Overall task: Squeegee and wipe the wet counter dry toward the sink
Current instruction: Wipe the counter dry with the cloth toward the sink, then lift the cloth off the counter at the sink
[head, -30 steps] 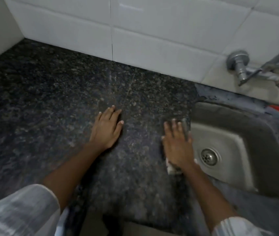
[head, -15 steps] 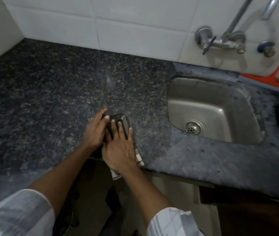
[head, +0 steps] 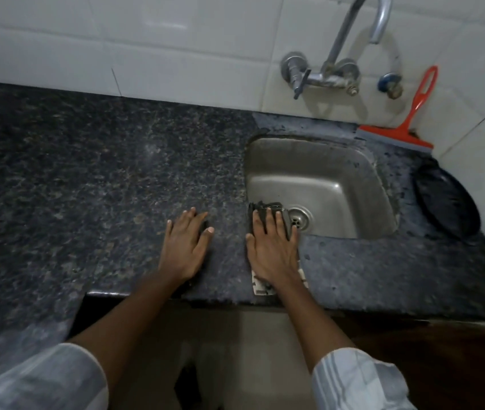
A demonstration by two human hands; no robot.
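Observation:
The dark speckled granite counter (head: 87,179) runs left of a steel sink (head: 333,173). My right hand (head: 273,250) presses flat on a dark folded cloth (head: 267,207) at the sink's front left corner; the cloth's far end hangs over the sink rim and a pale patterned end (head: 260,287) shows under my wrist. My left hand (head: 185,247) lies flat on the counter with fingers spread, holding nothing, about a hand's width left of the cloth. A red squeegee (head: 404,125) leans on the wall behind the sink.
A metal tap (head: 336,69) sticks out of the white tiled wall above the sink, whose drain (head: 299,220) lies just right of my fingers. A black pan (head: 445,199) rests on the counter at the far right. The counter's front edge (head: 205,300) runs below my wrists.
My right hand has slid the cloth to the right, from beside my left hand to the sink's edge. The left hand now lies apart from it, flat on the counter.

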